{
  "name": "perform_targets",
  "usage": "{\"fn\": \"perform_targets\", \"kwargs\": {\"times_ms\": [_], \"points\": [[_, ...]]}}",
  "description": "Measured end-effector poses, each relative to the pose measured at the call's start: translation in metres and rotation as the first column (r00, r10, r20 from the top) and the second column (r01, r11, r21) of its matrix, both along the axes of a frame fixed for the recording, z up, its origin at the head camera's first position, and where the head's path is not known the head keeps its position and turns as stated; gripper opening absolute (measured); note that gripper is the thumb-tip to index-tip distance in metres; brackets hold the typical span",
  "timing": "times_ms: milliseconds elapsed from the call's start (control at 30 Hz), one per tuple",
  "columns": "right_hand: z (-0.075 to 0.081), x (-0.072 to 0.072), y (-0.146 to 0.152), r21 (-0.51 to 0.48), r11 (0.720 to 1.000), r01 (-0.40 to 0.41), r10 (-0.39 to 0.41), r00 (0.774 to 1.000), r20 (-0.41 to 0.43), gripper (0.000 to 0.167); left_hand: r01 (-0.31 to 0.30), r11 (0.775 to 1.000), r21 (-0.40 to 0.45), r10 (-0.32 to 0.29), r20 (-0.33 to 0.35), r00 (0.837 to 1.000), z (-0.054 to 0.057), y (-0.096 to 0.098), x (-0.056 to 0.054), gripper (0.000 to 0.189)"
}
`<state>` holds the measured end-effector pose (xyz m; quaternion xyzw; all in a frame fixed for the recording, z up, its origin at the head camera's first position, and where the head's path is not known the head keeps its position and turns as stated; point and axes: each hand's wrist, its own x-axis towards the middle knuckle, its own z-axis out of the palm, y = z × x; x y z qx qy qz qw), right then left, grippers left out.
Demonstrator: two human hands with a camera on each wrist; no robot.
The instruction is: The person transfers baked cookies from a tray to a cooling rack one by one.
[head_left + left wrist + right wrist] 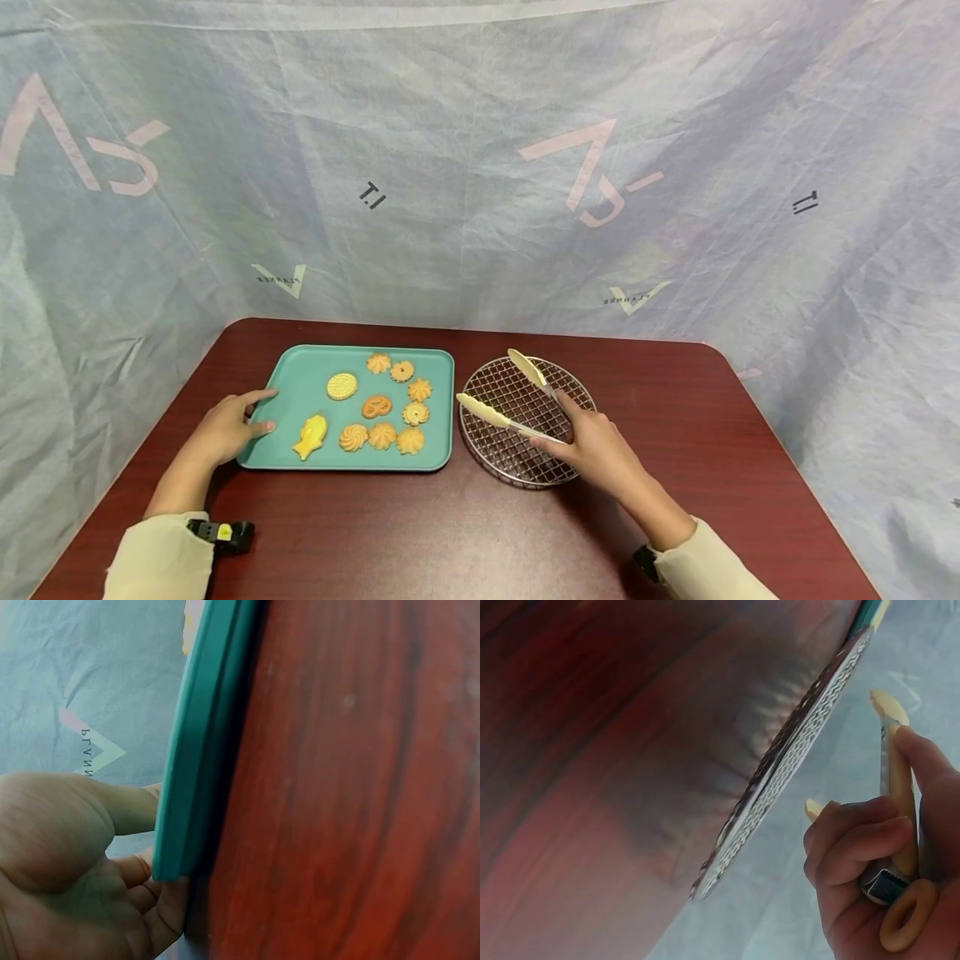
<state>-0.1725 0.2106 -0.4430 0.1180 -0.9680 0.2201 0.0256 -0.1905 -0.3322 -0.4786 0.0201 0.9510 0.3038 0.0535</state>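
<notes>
At the left side of a teal tray [285, 367], my left hand [223, 429] grips the rim, thumb over the edge with other fingers beside it. The left wrist view shows that hand [82, 862] around the tray's corner [180, 787]. Several cookies lie on the tray, including a yellow fish-shaped one [311, 435], a yellow oval one [342, 386] and a pretzel-shaped one [377, 407]. My right hand [596, 446] holds cream-tipped tongs [487, 412] above a round wire cooling rack [517, 454]. Their two arms are spread apart, with no cookie between the tips.
Rack and tray stand side by side on a dark red wooden table [360, 533], a narrow gap between them. A grey printed cloth [465, 233] hangs behind the table and along both sides. The tongs' ring [909, 915] shows at my right palm.
</notes>
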Motion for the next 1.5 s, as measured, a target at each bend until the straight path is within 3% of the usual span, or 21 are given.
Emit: {"fn": "perform_targets", "kwargs": {"times_ms": [600,933,1500], "points": [[0.003,0.003,-0.038,0.046,0.997,-0.059,0.059,0.998,-0.006,0.092,0.008,1.000,0.006,-0.008,0.001,1.000,0.002,0.001,0.001,0.058],[0.005,0.006,-0.054,0.048,0.991,-0.129,0.130,0.991,-0.032,0.087,0.011,1.000,0.006,-0.011,-0.012,1.000,0.002,0.001,0.002,0.058],[0.007,0.011,-0.080,0.133,0.981,-0.141,0.150,0.987,-0.054,0.081,0.009,1.000,0.010,-0.009,-0.015,1.000,0.002,0.001,0.002,0.057]]}}
